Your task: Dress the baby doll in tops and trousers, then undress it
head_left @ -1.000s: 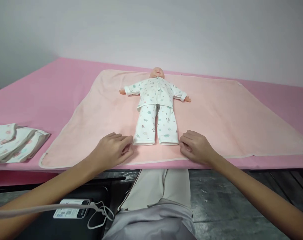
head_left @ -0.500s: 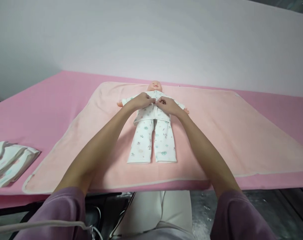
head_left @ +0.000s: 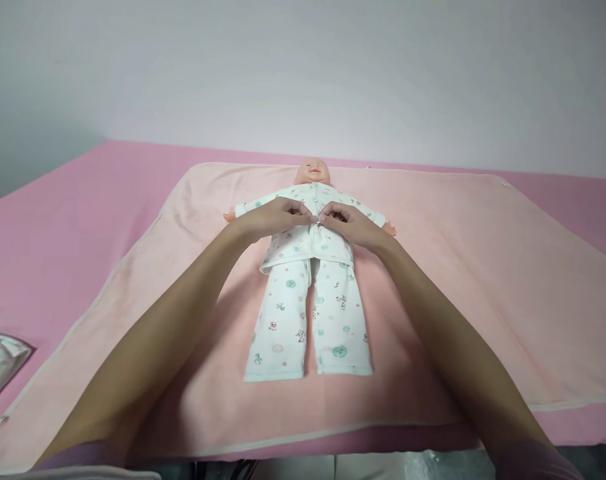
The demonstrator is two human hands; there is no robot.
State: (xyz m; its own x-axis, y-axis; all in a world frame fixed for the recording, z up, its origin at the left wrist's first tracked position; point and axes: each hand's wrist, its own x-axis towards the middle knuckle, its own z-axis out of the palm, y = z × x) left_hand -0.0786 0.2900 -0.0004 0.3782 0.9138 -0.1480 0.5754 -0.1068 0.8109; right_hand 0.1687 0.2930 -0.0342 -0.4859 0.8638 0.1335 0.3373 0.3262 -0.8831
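Observation:
A baby doll [head_left: 313, 171] lies on its back, dressed in a white printed shirt [head_left: 303, 247] with long sleeves and matching trousers [head_left: 283, 313]. My left hand [head_left: 287, 215] pinches the shirt's front edge from one side. From the other, my right hand [head_left: 345, 221] pinches the opposite edge, and the fingertips of both nearly meet at the middle of the chest. A small fastening may sit between them, but the fingers cover it. Above the hands the front edges lie together; the doll's hands stick out of the cuffs.
Beneath the doll spreads a peach blanket [head_left: 457, 280] with a pale border, over a pink table covering [head_left: 103, 200]. Folded white cloth [head_left: 3, 360] lies at the left edge. A plain pale wall [head_left: 303, 80] rises behind the table.
The view has moved closer to the doll. Both hands have shifted a little lower along the shirt front, still pinching its edges. Less of the folded cloth at left shows.

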